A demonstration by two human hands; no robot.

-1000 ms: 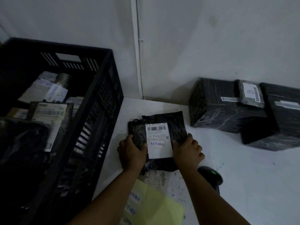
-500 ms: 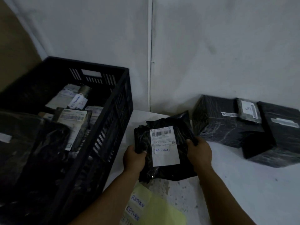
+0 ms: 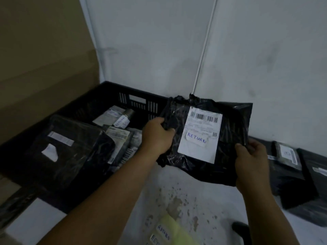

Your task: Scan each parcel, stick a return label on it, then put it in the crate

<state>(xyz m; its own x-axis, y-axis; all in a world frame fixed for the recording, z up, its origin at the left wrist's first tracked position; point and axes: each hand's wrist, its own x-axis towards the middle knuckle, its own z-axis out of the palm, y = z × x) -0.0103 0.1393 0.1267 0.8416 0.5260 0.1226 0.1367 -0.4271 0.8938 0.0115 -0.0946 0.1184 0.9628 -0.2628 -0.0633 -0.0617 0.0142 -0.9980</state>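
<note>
Spanning the left of the view, the black slatted crate [image 3: 113,96] already holds several wrapped parcels with labels; to its right lies the white, stained counter [image 3: 177,200], where further black parcels [image 3: 290,174] wait near the wall. Above the counter's edge, level with the crate's near corner, a black polybag parcel [image 3: 228,138] is held clear of both, its white shipping label [image 3: 200,137] bearing a handwritten "RETURN" sticker [image 3: 196,138]. The bag sags and creases, which suggests a light, soft, somewhat slick package best gripped at opposite edges, away from the label. The left hand [image 3: 157,137] pinches the crumpled left edge, thumb on top; the right hand [image 3: 251,160] grips the lower right corner, fingers curled beneath. Both forearms extend forward, angled toward the crate. Smallest, at the bottom edge, a yellow sheet of spare labels [image 3: 164,234] and a dark object [image 3: 240,228], probably the scanner.
</note>
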